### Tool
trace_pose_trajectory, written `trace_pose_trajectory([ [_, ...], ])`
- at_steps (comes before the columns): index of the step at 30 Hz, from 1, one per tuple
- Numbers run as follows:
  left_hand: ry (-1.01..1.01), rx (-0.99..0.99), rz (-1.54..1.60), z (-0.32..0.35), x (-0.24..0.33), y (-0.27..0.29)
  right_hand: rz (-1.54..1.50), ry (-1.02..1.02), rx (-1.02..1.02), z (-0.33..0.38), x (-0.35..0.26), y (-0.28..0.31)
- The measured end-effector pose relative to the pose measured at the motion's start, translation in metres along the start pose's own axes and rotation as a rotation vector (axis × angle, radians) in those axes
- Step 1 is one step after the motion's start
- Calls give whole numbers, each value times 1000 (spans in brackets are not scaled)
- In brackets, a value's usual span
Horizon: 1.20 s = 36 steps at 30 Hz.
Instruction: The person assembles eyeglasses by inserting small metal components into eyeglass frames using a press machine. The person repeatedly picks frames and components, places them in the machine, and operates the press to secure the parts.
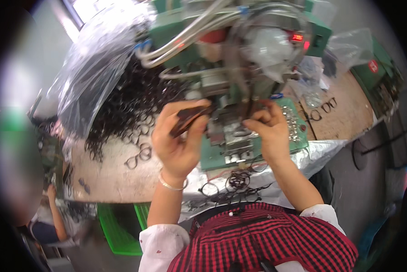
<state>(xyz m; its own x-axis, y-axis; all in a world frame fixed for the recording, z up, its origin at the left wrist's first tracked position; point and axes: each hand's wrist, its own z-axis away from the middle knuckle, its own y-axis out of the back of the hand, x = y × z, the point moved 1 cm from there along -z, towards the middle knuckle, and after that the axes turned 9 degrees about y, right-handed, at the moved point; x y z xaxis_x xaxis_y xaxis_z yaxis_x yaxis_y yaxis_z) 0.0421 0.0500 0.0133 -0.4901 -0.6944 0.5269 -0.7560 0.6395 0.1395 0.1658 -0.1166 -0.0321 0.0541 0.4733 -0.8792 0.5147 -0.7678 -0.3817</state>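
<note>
My left hand is closed round a few dark brown, glossy strips that look like eyeglass temples. It is raised just left of a machine's metal fixture. At the fixture's right side, my right hand has its thumb and fingers pinched together. Whatever is between them is too small and blurred to make out. The green machine stands over the fixture, and its head hides part of the working spot. Small shiny metal parts lie on the green base to the right of my right hand.
A large heap of dark eyeglass frames lies under clear plastic at left. More frames lie in front of me; a few are at right. A green crate is below the table. Another person's arm shows at far left.
</note>
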Motion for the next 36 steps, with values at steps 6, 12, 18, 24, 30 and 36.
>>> trace_pose_trajectory([
  [6, 396, 462, 563, 9, -22, 32, 120, 1, -192, 27, -26, 5],
  [12, 1189, 47, 570, -62, -149, 55, 546, 156, -185, 3, -8, 70],
  [18, 1330, -104, 352, -110, -215, 30, 709, 84, -70, 8, 18, 164],
  [24, 841, 301, 774, -1, -130, 74, 1423, 418, -79, 65, 21, 156],
  [30, 252, 98, 237, 94, -18, 38, 1376, 536, 103, 21, 45, 133],
  [36, -205, -484, -115, 57, 8, -28, 1240, 462, 121, -18, 35, 139],
])
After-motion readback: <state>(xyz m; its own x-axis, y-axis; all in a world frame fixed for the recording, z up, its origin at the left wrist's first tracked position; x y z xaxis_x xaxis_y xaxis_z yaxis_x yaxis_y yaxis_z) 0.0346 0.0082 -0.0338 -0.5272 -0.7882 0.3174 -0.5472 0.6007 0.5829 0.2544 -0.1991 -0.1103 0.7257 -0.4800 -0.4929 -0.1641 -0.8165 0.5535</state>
